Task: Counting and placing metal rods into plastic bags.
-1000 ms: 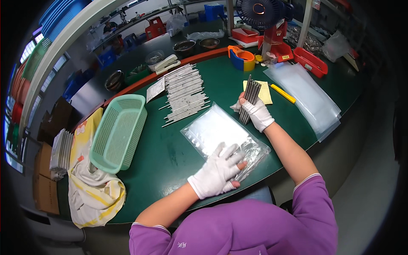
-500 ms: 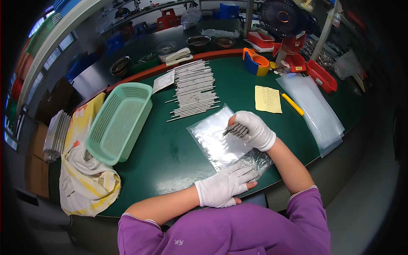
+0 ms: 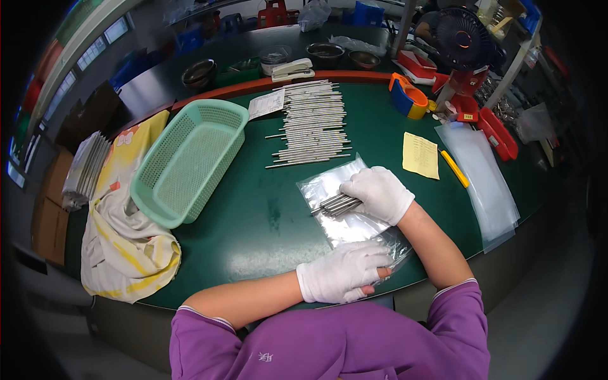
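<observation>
My right hand (image 3: 380,196), in a white glove, is closed round a small bundle of thin metal rods (image 3: 337,205), whose ends stick out to the left. The bundle is over a clear plastic bag (image 3: 345,235) on the green table, low against it. My left hand (image 3: 345,272), gloved with bare thumb and index fingertips, lies palm down on the crumpled near end of the bag, fingers stretched to the right. Beyond the bag, many similar metal rods (image 3: 315,123) lie side by side in a flat stack.
A green plastic basket (image 3: 190,164) stands left, beside a yellow-and-white cloth (image 3: 130,253). On the right are a yellow note (image 3: 420,156), a yellow cutter knife (image 3: 455,169) and flat clear bags (image 3: 484,190). A tape dispenser (image 3: 408,98) and red trays (image 3: 497,133) stand farther back.
My right hand has turned and lowered the rods toward the bag, so they now lie more level. My left hand stays on the near end, its fingers closer together. The whole view has shifted slightly.
</observation>
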Available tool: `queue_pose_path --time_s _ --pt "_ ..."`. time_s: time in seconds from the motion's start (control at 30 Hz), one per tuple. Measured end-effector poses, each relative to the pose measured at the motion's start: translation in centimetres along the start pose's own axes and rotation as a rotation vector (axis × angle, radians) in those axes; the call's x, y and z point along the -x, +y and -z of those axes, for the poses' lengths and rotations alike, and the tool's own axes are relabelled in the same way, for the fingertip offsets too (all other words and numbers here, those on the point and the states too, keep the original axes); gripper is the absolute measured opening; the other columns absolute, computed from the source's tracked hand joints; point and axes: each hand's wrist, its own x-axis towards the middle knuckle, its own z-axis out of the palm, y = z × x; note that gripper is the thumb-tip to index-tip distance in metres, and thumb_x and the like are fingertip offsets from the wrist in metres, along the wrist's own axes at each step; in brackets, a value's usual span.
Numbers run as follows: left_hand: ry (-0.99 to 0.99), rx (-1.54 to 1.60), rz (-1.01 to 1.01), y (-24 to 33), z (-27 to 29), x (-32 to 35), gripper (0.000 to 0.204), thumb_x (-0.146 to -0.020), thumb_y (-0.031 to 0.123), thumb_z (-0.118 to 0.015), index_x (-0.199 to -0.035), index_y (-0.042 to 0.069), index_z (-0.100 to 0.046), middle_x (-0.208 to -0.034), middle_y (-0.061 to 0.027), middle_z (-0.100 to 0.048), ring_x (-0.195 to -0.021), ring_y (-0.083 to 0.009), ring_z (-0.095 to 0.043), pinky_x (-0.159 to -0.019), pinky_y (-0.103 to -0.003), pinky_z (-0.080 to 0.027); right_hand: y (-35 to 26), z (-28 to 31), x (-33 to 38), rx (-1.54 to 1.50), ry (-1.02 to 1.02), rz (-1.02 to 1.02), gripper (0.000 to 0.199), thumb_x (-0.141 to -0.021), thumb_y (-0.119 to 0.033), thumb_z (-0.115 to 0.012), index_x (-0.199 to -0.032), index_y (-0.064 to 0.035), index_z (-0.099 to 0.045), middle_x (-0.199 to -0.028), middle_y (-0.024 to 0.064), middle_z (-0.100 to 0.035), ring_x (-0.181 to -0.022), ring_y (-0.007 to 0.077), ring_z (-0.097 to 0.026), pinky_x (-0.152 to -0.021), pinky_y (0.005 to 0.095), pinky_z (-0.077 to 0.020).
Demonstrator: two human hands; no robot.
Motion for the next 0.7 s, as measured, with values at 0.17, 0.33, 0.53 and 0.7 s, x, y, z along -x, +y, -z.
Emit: queue_pose_path --time_s 0.17,0.33,0.53,0.7 --pt "0.643 -0.485 0.366 -0.6 1.9 0.8 0.057 -0.072 0.022 -0.066 -0.119 -0.002 -0.045 -0.12 -0.0224 -0.046 -0.114 -0.0424 -0.044 -0.1 -0.05 -0.033 0.4 -0.8 0.3 0.07 -0.007 0.024 0.02 -0.07 -0.024 -0.065 -0.08 -0.0092 -0.056 -0.076 0.0085 -0.058 -0.075 0.0287 -0.06 -0.064 0.0403 -0.0475" --pt "0.583 -0.457 0.585 -4.1 1.0 1.6 0.064 -0.073 0.019 -0.067 -0.125 -0.006 -0.037 -0.122 -0.0286 -0.043 -0.115 -0.0501 -0.04 -0.1 -0.053 -0.03 0.2 -0.7 -0.1 -0.16 0.068 0.046 0.035 -0.06 -0.027 -0.074 -0.081 -0.0068 -0.054 -0.084 0.0089 -0.057 -0.077 0.0307 -0.059 -0.066 0.0383 -0.048" --pt "0.501 -0.427 0.598 -3.9 1.3 1.5 0.067 -0.068 0.014 -0.068 -0.124 -0.005 -0.037 -0.124 -0.0255 -0.042 -0.118 -0.0504 -0.037 -0.103 -0.053 -0.028 2.7 -1.9 1.5 -0.515 0.254 -0.023 0.059 -0.068 -0.048 -0.07 -0.105 -0.0039 -0.058 -0.1 0.0113 -0.059 -0.096 0.0279 -0.057 -0.086 0.0349 -0.0446" --pt "0.45 -0.439 0.6 -3.9 1.3 1.6 0.072 -0.068 0.017 -0.069 -0.126 -0.006 -0.034 -0.126 -0.0261 -0.04 -0.121 -0.0502 -0.034 -0.105 -0.052 -0.025 4.8 -3.1 2.4 -1.347 0.513 -0.594 0.085 -0.084 -0.07 -0.032 -0.124 0.0038 -0.046 -0.126 0.0166 -0.048 -0.121 0.0252 -0.045 -0.107 0.0358 -0.0295"
